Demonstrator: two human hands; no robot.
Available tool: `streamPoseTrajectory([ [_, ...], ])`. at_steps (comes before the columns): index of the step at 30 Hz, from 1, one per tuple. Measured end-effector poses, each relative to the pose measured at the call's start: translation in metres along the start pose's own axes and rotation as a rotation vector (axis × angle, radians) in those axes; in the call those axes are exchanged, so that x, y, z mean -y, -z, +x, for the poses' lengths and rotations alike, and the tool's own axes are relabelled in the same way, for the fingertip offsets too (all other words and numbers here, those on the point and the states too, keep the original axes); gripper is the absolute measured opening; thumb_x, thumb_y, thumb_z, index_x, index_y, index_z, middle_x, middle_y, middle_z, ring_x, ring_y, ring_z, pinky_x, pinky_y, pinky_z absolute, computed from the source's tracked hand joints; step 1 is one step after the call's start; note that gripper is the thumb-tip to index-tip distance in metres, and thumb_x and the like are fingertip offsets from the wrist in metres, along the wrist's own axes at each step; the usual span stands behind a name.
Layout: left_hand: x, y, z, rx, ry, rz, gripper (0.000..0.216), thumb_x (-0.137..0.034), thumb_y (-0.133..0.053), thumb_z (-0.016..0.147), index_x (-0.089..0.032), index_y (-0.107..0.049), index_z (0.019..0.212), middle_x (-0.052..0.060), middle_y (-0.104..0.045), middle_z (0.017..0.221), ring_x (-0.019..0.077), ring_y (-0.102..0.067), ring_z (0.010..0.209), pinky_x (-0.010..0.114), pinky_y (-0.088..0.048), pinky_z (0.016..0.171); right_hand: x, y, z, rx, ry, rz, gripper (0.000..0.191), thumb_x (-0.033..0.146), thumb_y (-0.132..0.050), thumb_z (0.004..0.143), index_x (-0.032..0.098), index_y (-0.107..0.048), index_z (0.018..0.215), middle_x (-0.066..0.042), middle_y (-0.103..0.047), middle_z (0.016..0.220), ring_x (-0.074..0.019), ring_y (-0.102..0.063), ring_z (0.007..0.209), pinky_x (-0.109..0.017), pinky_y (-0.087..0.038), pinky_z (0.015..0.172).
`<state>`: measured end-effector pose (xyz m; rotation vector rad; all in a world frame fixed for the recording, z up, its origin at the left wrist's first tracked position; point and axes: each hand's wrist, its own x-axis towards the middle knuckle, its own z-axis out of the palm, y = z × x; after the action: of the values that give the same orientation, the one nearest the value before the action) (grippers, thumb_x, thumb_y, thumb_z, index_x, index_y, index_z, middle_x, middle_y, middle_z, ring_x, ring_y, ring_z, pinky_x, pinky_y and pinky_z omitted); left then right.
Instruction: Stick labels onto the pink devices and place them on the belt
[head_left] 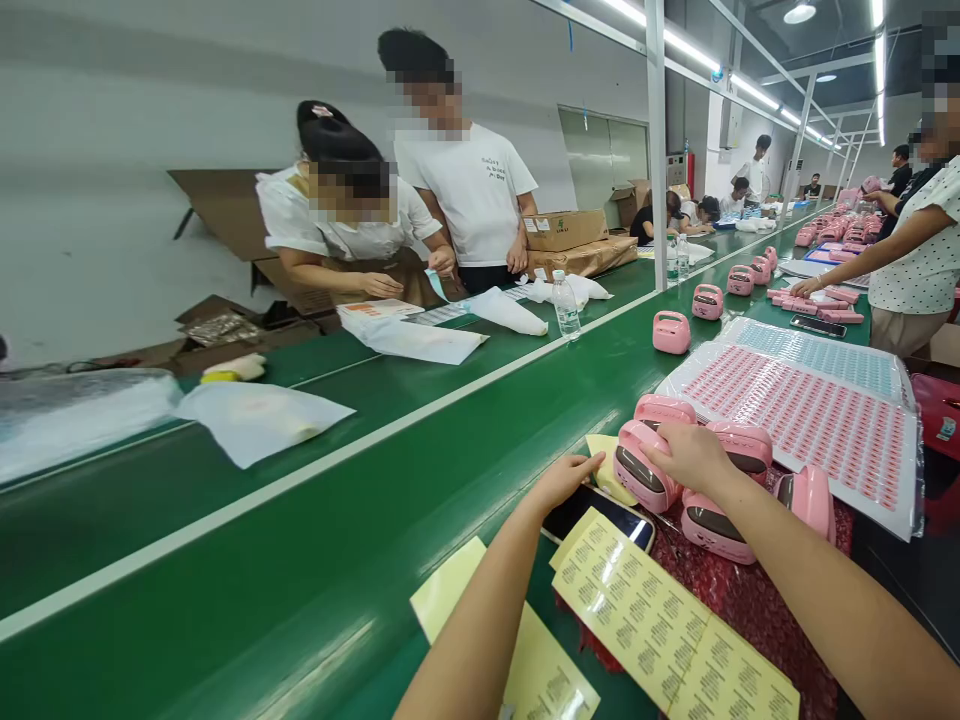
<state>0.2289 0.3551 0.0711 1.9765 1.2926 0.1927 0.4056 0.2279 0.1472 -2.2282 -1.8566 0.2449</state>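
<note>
My right hand point(694, 458) is closed around a small pink device point(646, 468) with a carry handle and dark front panel. Close to its left side, my left hand point(566, 482) has its fingertips pressed together beside a piece of yellow paper point(609, 462); whether anything is between them is hidden. Under that hand lies a dark-screened phone point(600, 520). More pink devices point(716, 525) cluster around my right hand on red bubble wrap point(739, 600). Nearer me, a yellow sheet of printed labels point(645, 610) overlaps the wrap, and another yellow sheet point(551, 665) is partly behind my left forearm.
A green conveyor belt point(360, 540) runs past on my left, carrying pink devices point(671, 332) farther along. Plastic-covered sticker sheets point(810, 410) lie ahead right. Two people work across the belt near a water bottle point(565, 305); another person's arm point(855, 262) reaches in from the right.
</note>
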Motion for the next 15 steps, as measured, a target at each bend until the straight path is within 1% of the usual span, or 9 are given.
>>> streamPoseTrajectory([
  [2,-0.002,-0.005,0.006,-0.016,0.026,0.010,0.032,-0.043,-0.051,0.086,-0.013,-0.059,0.085,0.001,-0.061,0.080,0.0161,-0.059,0.072,0.033,-0.050,0.067,-0.001,-0.001,-0.001,0.004,0.002,-0.007,0.037,0.044,-0.037,0.089,0.018,-0.061,0.097,-0.009,-0.068,0.087,-0.0242,-0.063,0.082,-0.030,-0.042,0.063],
  [5,-0.004,-0.007,0.015,-0.074,0.047,0.013,0.028,-0.039,-0.054,0.085,-0.013,-0.059,0.094,0.002,-0.061,0.091,0.0186,-0.060,0.079,0.036,-0.051,0.070,-0.001,-0.001,-0.001,0.012,0.014,-0.017,0.036,0.043,-0.037,0.089,0.018,-0.061,0.098,-0.009,-0.068,0.089,-0.0241,-0.063,0.083,-0.030,-0.042,0.064],
  [8,-0.008,-0.006,0.017,-0.174,-0.002,-0.007,0.026,-0.033,-0.056,0.084,-0.014,-0.057,0.102,0.006,-0.059,0.103,0.0210,-0.058,0.090,0.041,-0.049,0.078,-0.001,0.001,-0.002,0.030,0.035,-0.027,0.036,0.044,-0.038,0.088,0.017,-0.061,0.099,-0.010,-0.068,0.090,-0.0242,-0.063,0.084,-0.030,-0.043,0.065],
  [10,-0.013,-0.004,0.011,-0.244,-0.097,-0.037,0.029,-0.029,-0.057,0.084,-0.015,-0.053,0.109,0.009,-0.055,0.114,0.0238,-0.054,0.103,0.046,-0.045,0.087,0.000,0.002,-0.003,0.038,0.041,-0.029,0.039,0.045,-0.037,0.089,0.016,-0.060,0.100,-0.011,-0.068,0.091,-0.0247,-0.063,0.084,-0.030,-0.043,0.064],
  [11,-0.017,-0.003,0.006,-0.264,-0.166,-0.055,0.031,-0.026,-0.056,0.084,-0.015,-0.051,0.112,0.010,-0.053,0.120,0.0244,-0.050,0.109,0.047,-0.042,0.091,0.000,0.002,-0.003,0.042,0.042,-0.028,0.039,0.045,-0.036,0.089,0.016,-0.060,0.101,-0.011,-0.068,0.091,-0.0250,-0.063,0.084,-0.030,-0.043,0.064],
  [13,-0.027,-0.002,-0.006,-0.252,-0.331,-0.094,0.037,-0.022,-0.054,0.082,-0.019,-0.048,0.118,0.009,-0.050,0.127,0.0232,-0.045,0.118,0.043,-0.037,0.098,0.000,0.001,-0.004,0.052,0.046,-0.022,0.040,0.047,-0.038,0.088,0.016,-0.060,0.102,-0.011,-0.068,0.092,-0.0254,-0.063,0.084,-0.030,-0.043,0.063],
  [15,-0.038,-0.003,-0.018,-0.197,-0.486,-0.118,0.041,-0.023,-0.054,0.078,-0.023,-0.049,0.119,0.005,-0.052,0.126,0.0204,-0.046,0.117,0.037,-0.036,0.099,0.000,0.000,-0.004,0.062,0.053,-0.013,0.040,0.049,-0.042,0.086,0.017,-0.060,0.101,-0.010,-0.068,0.092,-0.0254,-0.063,0.084,-0.029,-0.043,0.062],
])
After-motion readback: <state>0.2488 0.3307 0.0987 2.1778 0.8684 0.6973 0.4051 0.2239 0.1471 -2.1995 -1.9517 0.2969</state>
